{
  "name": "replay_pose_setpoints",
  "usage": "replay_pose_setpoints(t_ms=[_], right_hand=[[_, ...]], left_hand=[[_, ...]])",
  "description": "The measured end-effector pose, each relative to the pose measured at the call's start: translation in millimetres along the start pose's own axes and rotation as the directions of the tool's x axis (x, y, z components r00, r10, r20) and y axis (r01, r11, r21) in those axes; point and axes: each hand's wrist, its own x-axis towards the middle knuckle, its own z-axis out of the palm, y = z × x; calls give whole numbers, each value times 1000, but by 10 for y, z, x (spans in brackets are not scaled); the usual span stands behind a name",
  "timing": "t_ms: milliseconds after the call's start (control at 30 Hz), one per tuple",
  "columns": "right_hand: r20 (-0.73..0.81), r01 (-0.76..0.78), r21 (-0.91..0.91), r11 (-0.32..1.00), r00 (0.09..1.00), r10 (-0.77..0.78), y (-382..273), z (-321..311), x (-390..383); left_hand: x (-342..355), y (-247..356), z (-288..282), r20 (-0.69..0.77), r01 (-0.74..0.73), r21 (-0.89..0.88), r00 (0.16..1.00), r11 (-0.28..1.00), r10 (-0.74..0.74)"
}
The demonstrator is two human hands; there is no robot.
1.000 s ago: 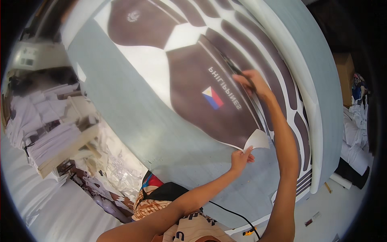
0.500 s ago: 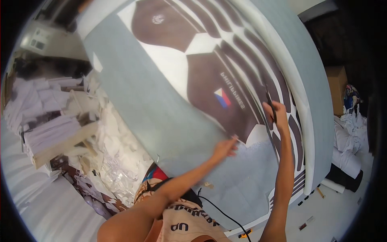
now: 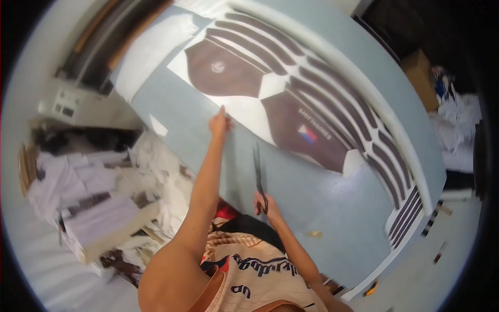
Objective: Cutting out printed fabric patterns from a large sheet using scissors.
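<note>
A printed sheet [image 3: 312,119] lies on the grey-blue tabletop [image 3: 332,203], bearing dark brown panels, long strips and a small tricolour flag. My left hand [image 3: 221,119] reaches up to the sheet's white lower-left edge, fingers curled there with the index finger over it. Near the table's front, just in front of my body, my right hand [image 3: 262,204] grips black scissors [image 3: 260,182] by the handles; their blades point away from me and are blurred by motion.
Piled pale fabric and paper [image 3: 93,192] lie left of the table, below a pale machine with a panel [image 3: 71,101]. A rolled edge [image 3: 395,125] runs along the table's far right side. Beyond are a cardboard box [image 3: 416,78] and white bundles [image 3: 457,130].
My left hand has moved from the dark panel's near corner up and left along the sheet's edge. My right hand has drawn the scissors back toward my body, off the printed strips.
</note>
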Motion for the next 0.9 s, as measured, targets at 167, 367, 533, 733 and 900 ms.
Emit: replay_pose_setpoints(t_ms=[167, 367, 533, 733, 900], right_hand=[[-288, -6, -29, 1000, 958, -3, 101, 1015, 1137], [-609, 266, 198, 944, 787, -94, -237, 1904, 2276], [-701, 369, 335, 867, 712, -32, -588, 2294, 2642], [-744, 331, 259, 907, 667, -32, -581, 2198, 2664], [-732, 345, 235, 909, 678, -68, -896, 1873, 2853]], left_hand=[[364, 412, 303, 338, -4, 146, 940, 989, -46], [406, 583, 132, 435, 200, 384, 822, 902, -367], [835, 543, 15, 544, 427, 166, 712, 889, -443], [975, 563, 23, 539, 229, 344, 746, 911, -391], [971, 563, 99, 537, 206, 359, 753, 911, -382]])
